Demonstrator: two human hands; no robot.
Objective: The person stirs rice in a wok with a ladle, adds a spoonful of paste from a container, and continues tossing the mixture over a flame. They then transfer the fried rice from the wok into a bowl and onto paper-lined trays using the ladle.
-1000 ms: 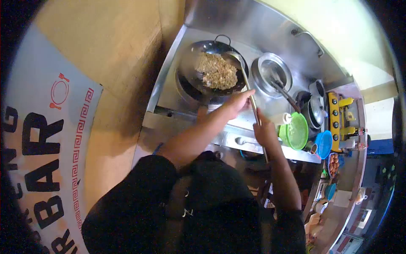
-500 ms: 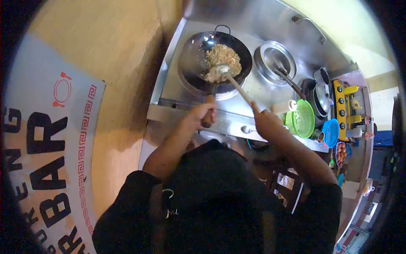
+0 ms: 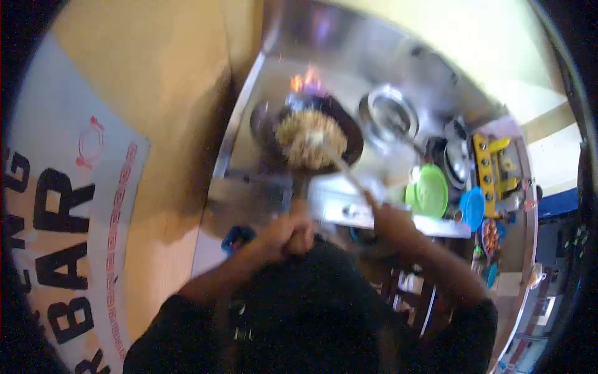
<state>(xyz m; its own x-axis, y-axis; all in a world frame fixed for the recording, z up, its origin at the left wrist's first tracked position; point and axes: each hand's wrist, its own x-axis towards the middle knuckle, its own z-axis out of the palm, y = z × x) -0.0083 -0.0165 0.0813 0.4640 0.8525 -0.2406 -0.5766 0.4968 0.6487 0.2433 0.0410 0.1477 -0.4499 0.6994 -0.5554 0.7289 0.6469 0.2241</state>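
Observation:
A dark wok [image 3: 265,128] is tilted over the stove, blurred by motion, with brown fried rice [image 3: 314,159] gathered in it. My left hand [image 3: 293,234] is closed round the wok's wooden handle, close to my body. In my right hand [image 3: 392,223] is a long-handled ladle [image 3: 350,174]; its bowl rests in the rice, partly covered by grains. Behind the wok's far rim, orange and purple flames [image 3: 306,81] show.
Right of the wok stands a round metal pot [image 3: 389,112] with a utensil in it. Farther right are a green basket [image 3: 430,192], a blue bowl [image 3: 472,209], a dark lidded pan [image 3: 458,159] and a yellow rack [image 3: 492,165]. A wall with a printed banner [image 3: 68,218] is at left.
My left hand has drawn the wok back toward my body and tilted it. Flames now show behind it. The rice has shifted toward the near side, and my right hand has moved slightly back.

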